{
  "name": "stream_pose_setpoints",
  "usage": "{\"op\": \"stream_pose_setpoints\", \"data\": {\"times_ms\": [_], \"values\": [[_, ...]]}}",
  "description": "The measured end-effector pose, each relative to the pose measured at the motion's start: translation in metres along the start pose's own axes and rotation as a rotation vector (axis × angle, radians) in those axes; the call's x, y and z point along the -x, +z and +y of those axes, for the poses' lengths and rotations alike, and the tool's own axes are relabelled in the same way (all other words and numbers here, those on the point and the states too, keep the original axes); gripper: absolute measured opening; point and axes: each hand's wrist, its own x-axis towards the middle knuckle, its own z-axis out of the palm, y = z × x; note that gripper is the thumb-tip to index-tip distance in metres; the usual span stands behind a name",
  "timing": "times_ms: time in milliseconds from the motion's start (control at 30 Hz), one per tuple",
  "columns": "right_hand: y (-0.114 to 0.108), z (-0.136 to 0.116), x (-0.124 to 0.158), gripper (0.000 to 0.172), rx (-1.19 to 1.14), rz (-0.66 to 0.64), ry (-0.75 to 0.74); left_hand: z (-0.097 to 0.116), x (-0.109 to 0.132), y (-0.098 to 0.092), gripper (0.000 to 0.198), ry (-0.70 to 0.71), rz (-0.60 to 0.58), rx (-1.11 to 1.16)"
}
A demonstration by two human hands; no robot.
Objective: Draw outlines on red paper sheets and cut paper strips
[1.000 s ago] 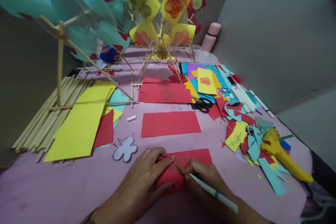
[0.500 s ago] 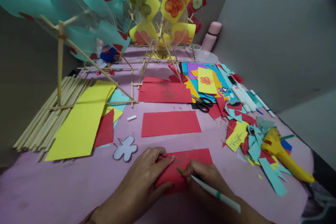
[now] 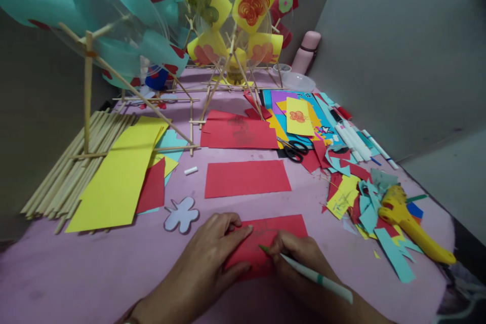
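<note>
A red paper rectangle (image 3: 283,225) lies at the near edge of the pink table (image 3: 94,268). My left hand (image 3: 207,258) rests flat on its left part, fingers stretched out and pressing it down. My right hand (image 3: 299,258) is closed round a white pen with a green tip (image 3: 315,277). The tip touches the red paper, where faint drawn lines show. A second red rectangle (image 3: 246,178) lies just beyond, and a white flower-shaped cutout (image 3: 182,215) sits to the left of my left hand.
Bamboo sticks (image 3: 72,162) and yellow paper (image 3: 117,174) lie left. Stick-built wheels with cyan (image 3: 114,25) and yellow (image 3: 235,15) paper stand behind. Scissors (image 3: 294,149), markers (image 3: 355,139), paper scraps (image 3: 360,202) and a yellow glue gun (image 3: 410,223) fill the right. A pink bottle (image 3: 306,53) stands far back.
The pen tip has slid a little to the right and down on the red paper, with my right hand following. My left hand has stayed in place.
</note>
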Motion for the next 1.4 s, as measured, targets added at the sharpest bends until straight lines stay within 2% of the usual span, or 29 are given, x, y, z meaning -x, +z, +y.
{"op": "stream_pose_setpoints", "data": {"times_ms": [300, 500, 733, 867, 1067, 1400], "values": [[-0.001, -0.004, -0.002, 0.01, -0.025, 0.003, 0.018, -0.001, 0.0, -0.001, 0.047, 0.01, -0.002, -0.019], [0.001, -0.003, -0.001, 0.008, -0.059, -0.004, 0.044, 0.0, -0.001, -0.001, 0.046, 0.002, -0.059, -0.042], [-0.004, 0.001, 0.005, 0.01, -0.169, 0.147, 0.178, 0.0, -0.002, -0.001, 0.046, 0.002, -0.076, -0.058], [-0.005, 0.006, 0.005, 0.01, -0.091, 0.167, 0.12, -0.002, 0.0, 0.0, 0.045, 0.012, -0.081, -0.072], [-0.002, 0.011, 0.004, 0.013, 0.078, 0.134, -0.08, -0.003, 0.001, 0.002, 0.044, 0.02, -0.086, -0.081], [-0.001, 0.01, 0.002, 0.017, 0.221, 0.133, -0.167, -0.002, -0.003, 0.002, 0.045, 0.048, -0.045, -0.069]]}}
